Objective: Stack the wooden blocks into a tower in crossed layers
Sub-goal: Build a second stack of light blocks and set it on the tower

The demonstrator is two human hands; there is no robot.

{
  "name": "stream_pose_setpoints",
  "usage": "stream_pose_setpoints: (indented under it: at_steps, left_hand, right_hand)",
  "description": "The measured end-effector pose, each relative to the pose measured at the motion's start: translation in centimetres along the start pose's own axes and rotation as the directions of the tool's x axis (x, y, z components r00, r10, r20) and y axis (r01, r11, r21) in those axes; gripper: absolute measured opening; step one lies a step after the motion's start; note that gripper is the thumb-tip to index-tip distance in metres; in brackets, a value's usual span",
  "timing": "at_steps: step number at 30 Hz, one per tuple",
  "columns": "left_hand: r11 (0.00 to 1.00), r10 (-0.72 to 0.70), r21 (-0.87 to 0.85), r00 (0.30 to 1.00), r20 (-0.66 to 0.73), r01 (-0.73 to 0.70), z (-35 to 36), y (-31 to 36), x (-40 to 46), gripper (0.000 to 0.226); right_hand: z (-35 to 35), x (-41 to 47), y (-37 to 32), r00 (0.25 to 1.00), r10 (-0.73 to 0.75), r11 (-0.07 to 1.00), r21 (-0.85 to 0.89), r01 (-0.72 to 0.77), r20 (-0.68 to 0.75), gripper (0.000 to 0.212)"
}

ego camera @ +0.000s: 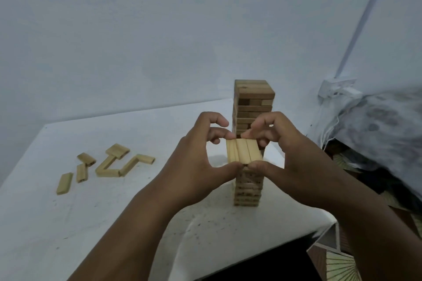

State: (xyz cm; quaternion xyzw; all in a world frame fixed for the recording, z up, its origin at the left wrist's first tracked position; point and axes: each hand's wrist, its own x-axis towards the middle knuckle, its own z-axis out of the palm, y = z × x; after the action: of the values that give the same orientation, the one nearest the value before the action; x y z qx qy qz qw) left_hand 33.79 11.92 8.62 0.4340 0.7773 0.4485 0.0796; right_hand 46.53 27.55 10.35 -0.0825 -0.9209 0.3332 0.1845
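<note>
Room: pale wall behind a white table; a rumpled cloth bundle lies off its right edge.
Near tower: light wooden tower stands close to the table's front edge.
Top layer: three blocks lie side by side, squared up so the next layer can cross them.
Left hand: thumb and fingers pinch the layer's ends, likely aligning it.
Right hand: mirrors that pinch.
Far tower: darker tower stands behind.
Spares: loose blocks lie scattered toward the left edge, within reach.
</note>
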Motion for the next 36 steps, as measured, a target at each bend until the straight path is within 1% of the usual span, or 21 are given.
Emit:
stream_pose_setpoints:
  at_steps: [4,7,19,24,30,34,36]
  left_hand:
    - [1.000,-0.029,0.003,0.999,0.041,0.029,1.8,-0.4,1.1,0.063]
    - [0.998,-0.055,0.005,0.997,0.057,0.055,2.5,-0.8,1.5,0.062]
    - [0.993,-0.113,0.022,0.993,0.033,0.112,3.4,-1.8,1.9,0.064]
    - [0.994,-0.103,0.046,0.994,0.032,0.102,3.5,-2.1,1.9,0.066]
    - [0.996,-0.069,0.057,0.997,0.023,0.068,3.2,-2.1,1.9,0.076]
    - [0.999,-0.024,0.020,1.000,-0.012,0.025,2.4,-1.9,1.7,0.080]
    - [1.000,-0.015,0.009,0.999,-0.051,0.015,1.7,-1.9,1.4,0.076]
  right_hand:
    - [-0.1,0.0,2.1,0.998,0.054,0.999,-0.001,-0.054,0.017,0.052]
    - [0.1,0.3,3.0,0.997,0.069,0.998,0.005,-0.069,0.024,0.053]
    - [0.7,0.7,4.4,0.998,0.053,0.998,0.017,-0.053,0.031,0.054]
    - [0.6,0.7,4.5,0.997,0.069,0.997,0.027,-0.071,0.038,0.057]
    - [0.3,0.7,4.6,0.996,0.079,0.996,0.033,-0.080,0.052,0.067]
    - [0.0,0.6,4.3,0.997,0.073,0.997,-0.013,-0.072,0.015,0.069]
    - [-0.2,0.5,3.8,0.998,0.062,0.998,-0.019,-0.062,-0.011,0.065]
